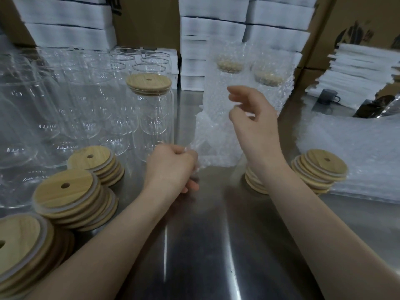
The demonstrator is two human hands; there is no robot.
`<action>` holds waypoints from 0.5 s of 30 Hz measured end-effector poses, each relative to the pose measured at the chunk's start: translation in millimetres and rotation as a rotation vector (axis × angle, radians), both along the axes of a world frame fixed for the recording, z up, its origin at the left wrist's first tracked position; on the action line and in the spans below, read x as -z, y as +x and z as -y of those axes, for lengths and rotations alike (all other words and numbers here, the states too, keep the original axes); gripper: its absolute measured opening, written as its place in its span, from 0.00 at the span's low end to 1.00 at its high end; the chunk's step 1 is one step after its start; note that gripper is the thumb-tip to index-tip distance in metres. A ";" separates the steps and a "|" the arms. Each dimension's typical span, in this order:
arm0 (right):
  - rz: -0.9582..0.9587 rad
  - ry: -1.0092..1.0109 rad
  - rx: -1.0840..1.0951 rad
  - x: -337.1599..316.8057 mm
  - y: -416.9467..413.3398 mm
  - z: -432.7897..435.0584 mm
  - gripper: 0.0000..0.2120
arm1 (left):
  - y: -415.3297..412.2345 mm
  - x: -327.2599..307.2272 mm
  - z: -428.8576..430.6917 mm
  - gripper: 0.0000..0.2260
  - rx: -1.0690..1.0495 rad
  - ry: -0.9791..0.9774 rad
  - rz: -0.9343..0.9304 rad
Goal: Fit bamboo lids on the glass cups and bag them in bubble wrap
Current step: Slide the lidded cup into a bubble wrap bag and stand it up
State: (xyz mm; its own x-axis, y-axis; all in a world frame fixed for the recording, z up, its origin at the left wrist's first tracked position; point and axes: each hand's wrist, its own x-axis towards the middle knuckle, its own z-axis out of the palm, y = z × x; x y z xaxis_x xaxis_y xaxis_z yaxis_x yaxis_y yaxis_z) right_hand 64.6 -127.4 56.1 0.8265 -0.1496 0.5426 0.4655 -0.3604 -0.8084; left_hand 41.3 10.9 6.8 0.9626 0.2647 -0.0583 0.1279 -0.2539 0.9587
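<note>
Bagging next: lidded cup (155,113) upright just past L hand (171,165); we pinch bag (207,137) edge w/ it, R hand (253,120) half-open, grip unclear.

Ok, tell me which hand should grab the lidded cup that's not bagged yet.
Probably left: the left hand sits just beside the lidded cup, though it grips the bubble wrap and must release it. The right hand is raised farther off, across the wrap.

Steel table (194,256), dull sheen, reflections down the middle. White flat packs (214,24) stacked high along the back. Brown cardboard boxes (147,20) behind them. Far right: loose white sheet pile (363,68), dark mug (326,97) just beside it.
</note>
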 end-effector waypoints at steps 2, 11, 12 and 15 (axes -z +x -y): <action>0.082 -0.074 -0.065 -6.9 -1.0 -6.4 0.21 | -0.9 -3.7 0.8 0.08 0.003 -0.066 -0.024; 0.026 -0.528 -0.281 -40.3 14.8 -68.1 0.41 | -6.1 -8.6 -0.1 0.13 0.052 -0.165 -0.054; -0.010 -0.556 -0.263 -39.1 17.2 -72.4 0.41 | -6.0 -8.4 -0.5 0.13 0.056 -0.164 -0.054; -0.043 -0.592 -0.224 -29.3 20.3 -79.3 0.38 | -5.0 -7.1 -1.4 0.12 0.063 -0.138 -0.049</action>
